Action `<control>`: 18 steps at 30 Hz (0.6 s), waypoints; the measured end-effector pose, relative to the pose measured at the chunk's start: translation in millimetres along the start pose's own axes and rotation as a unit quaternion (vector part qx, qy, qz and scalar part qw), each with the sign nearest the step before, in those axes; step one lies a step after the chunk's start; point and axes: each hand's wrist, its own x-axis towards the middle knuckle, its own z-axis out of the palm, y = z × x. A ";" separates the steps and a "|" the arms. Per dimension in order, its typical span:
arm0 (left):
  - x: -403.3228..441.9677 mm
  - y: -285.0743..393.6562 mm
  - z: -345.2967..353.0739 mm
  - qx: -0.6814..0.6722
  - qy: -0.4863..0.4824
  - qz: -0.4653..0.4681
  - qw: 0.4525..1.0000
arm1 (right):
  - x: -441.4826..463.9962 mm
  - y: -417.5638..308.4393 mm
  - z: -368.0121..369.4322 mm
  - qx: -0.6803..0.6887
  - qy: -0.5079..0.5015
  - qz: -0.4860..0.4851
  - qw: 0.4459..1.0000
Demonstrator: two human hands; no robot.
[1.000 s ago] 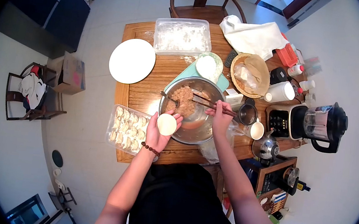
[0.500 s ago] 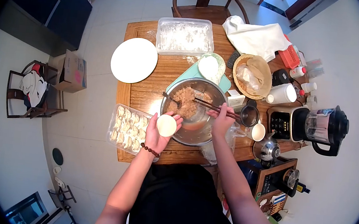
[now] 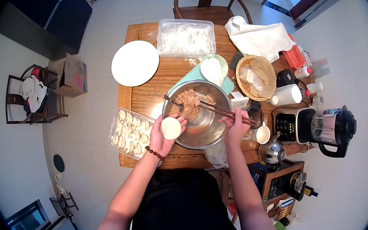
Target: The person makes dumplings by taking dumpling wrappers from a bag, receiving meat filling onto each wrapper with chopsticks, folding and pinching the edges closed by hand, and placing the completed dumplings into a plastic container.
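On the palm of my left hand [image 3: 161, 139] lies a round pale dough wrapper [image 3: 171, 128], over the near left rim of a steel bowl [image 3: 204, 137]. My right hand [image 3: 237, 128] grips dark chopsticks [image 3: 227, 112] at the bowl's right side, their tips at the minced filling [image 3: 190, 102]. A dark utensil [image 3: 172, 102] leans in the bowl's left part, its end in the filling. Left of my left hand, a clear tray [image 3: 113, 127] holds several folded dumplings [image 3: 133, 133].
Behind the bowl are a floured plastic container [image 3: 187, 38], a bowl of white powder [image 3: 214, 68] and a wicker basket [image 3: 256, 78]. A white plate [image 3: 135, 63] overhangs the left edge. A mug [image 3: 262, 134], kettle [image 3: 272, 151] and blender [image 3: 332, 127] stand right.
My right hand has moved right and slightly toward me with the chopsticks, whose tips stay at the filling. My left hand holds the wrapper in about the same place.
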 end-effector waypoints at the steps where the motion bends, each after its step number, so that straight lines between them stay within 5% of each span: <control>1: 0.7 0.2 -0.1 0.000 0.000 0.001 1.000 | -2.8 -4.7 0.2 0.023 0.001 0.008 1.000; 18: -6.6 11.2 54.9 0.021 -0.098 0.017 0.995 | -45.5 -72.6 20.4 0.020 -0.165 0.035 0.985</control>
